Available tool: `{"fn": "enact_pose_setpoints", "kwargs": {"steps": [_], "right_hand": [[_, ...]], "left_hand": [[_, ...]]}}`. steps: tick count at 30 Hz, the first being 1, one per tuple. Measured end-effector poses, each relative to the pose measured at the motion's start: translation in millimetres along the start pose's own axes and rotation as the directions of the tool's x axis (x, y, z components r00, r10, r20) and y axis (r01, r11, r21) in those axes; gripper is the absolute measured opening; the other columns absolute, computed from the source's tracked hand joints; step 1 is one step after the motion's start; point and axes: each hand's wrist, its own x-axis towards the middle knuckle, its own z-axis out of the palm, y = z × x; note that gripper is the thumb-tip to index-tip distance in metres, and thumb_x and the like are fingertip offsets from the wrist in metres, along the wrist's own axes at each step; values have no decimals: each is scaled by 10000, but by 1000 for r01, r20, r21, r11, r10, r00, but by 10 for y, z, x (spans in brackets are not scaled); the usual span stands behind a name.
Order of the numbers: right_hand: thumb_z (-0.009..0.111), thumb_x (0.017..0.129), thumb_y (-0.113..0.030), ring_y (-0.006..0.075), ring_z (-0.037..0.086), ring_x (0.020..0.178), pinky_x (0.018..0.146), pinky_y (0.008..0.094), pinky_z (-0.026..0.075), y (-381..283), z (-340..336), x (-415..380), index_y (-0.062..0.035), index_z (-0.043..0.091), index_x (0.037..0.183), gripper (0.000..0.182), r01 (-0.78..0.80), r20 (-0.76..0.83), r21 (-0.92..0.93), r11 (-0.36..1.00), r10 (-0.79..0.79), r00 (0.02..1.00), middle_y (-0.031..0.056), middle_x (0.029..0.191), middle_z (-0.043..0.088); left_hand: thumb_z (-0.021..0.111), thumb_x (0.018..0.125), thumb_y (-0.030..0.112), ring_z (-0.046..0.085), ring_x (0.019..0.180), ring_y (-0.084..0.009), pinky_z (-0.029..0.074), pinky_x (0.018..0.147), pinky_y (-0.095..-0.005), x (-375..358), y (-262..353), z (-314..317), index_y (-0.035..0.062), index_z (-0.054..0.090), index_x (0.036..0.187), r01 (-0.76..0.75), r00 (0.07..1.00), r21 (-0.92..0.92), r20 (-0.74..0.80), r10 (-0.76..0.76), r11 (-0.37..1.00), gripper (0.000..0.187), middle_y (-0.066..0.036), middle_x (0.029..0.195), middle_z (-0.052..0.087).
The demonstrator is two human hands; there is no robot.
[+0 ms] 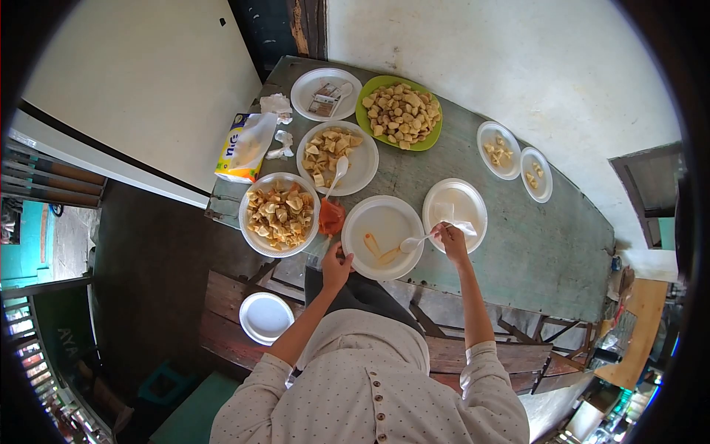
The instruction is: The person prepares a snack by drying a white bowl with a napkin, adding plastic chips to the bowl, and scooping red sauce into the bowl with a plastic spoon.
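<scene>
My left hand (337, 265) grips the left rim of a white plate (377, 222) at the table's front edge. Orange-yellow smears mark the inside of this plate. In my right hand (450, 238) is a white plastic spoon (411, 243), its bowl over the plate's right side. Just beyond my right hand lies another white plate (473, 200) with a white tissue or wrapper (464, 228) in it. Left of the smeared plate are a small red-orange bag (332, 216) and a plate heaped with coated pieces (279, 214).
Behind stand a plate of pieces with a spoon (333, 152), a green plate of pale chunks (401, 115) and a plate with packets (325, 95). Two small plates (499, 150) (536, 175) sit right, a tissue pack (244, 148) left. A white plate (266, 318) lies on the bench.
</scene>
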Motion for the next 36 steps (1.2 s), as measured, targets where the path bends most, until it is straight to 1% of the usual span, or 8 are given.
{"fn": "enact_pose_setpoints", "kwargs": {"steps": [5,11,14,16,20,25,32,36], "right_hand": [[417,889,-203,153,545,666,635,268,419,-55,-43,3,14,606,762,315,26,-41,-25,999,-27,999,81,719,594],[419,889,-194,155,549,651,618,270,423,-60,86,-76,15,608,765,308,63,-92,124,990,-52,994,80,732,601],[417,887,-189,163,558,647,615,279,427,-109,140,-122,8,607,765,300,14,-31,77,997,-11,999,90,731,603],[428,875,-175,169,562,644,609,286,427,-163,92,-138,4,602,761,275,38,-119,-110,993,-51,992,97,711,595],[438,863,-161,172,558,636,611,285,426,-259,25,-156,2,596,757,251,87,-189,-172,981,-120,975,97,681,579],[436,881,-110,139,537,622,602,259,422,-270,227,-229,27,582,737,246,107,-150,-19,994,-109,983,70,656,564],[423,862,-109,166,544,631,612,279,421,-348,84,-231,6,586,752,227,98,-242,-160,982,-135,961,89,689,564],[412,881,-113,150,536,629,607,272,423,-248,234,-236,16,577,739,253,139,-187,-20,990,-141,972,82,685,565]], "left_hand": [[593,763,1,607,580,-143,528,466,-243,1,0,1,-36,472,1102,11,1000,11,-5,-11,1000,361,-92,856,523],[593,764,2,606,594,-145,529,465,-245,0,0,8,-37,473,1102,14,1000,12,-12,-14,1000,361,-96,860,517],[592,765,1,607,596,-146,529,464,-245,4,26,4,-35,474,1102,22,1000,5,-2,-22,1000,359,-96,860,514],[591,765,0,607,595,-145,529,464,-245,8,13,-2,-34,474,1103,25,1000,8,3,-25,1000,359,-94,856,514],[585,768,-7,606,593,-145,530,463,-247,3,30,8,-33,472,1104,15,1000,21,5,-15,1000,355,-88,843,519],[580,768,-14,609,576,-152,528,461,-245,-13,83,10,-30,474,1101,16,1000,25,-6,-15,1000,350,-86,831,525],[591,763,-6,611,565,-155,527,461,-246,13,-10,9,-38,472,1101,-9,1000,23,1,9,1000,360,-95,838,530],[595,760,-4,611,569,-155,525,460,-243,2,22,5,-38,474,1094,-1,1000,34,-6,2,999,356,-99,839,528]]}}
